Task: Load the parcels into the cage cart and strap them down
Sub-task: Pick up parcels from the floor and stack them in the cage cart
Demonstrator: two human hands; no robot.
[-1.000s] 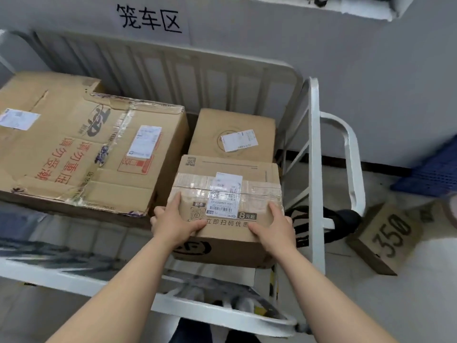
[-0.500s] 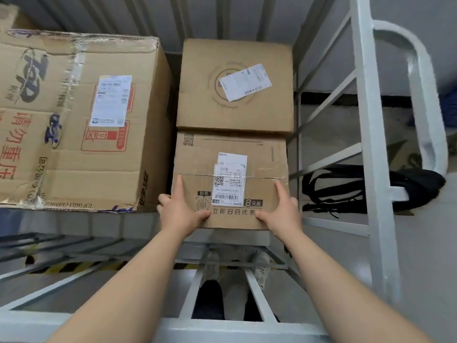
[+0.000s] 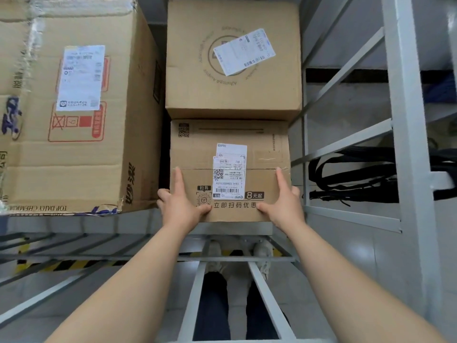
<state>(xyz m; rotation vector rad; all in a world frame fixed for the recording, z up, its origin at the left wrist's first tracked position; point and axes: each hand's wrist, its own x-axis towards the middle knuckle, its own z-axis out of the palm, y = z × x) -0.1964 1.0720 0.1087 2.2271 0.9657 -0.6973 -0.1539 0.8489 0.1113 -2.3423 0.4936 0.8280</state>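
A small brown parcel [image 3: 259, 144] with a white shipping label rests on the floor of the white cage cart [image 3: 405, 134], right of centre. My left hand [image 3: 181, 206] grips its near left corner and my right hand [image 3: 284, 206] grips its near right corner, thumbs on the top face. Behind it, touching, stands a taller brown parcel [image 3: 232, 95] with a tilted label. A large taped carton [image 3: 74, 154] fills the cart's left side. Black straps [image 3: 351, 179] hang outside the cart's right wall.
The cart's near rail and bars [image 3: 193, 293] cross below my arms, with my shoes visible through them. Yellow and black floor tape [image 3: 71, 264] runs at the lower left. A narrow gap separates the small parcel from the large carton.
The small parcel has gone down from above the cart onto its floor, against the taller parcel. My head has leaned in closer. Both hands keep their hold.
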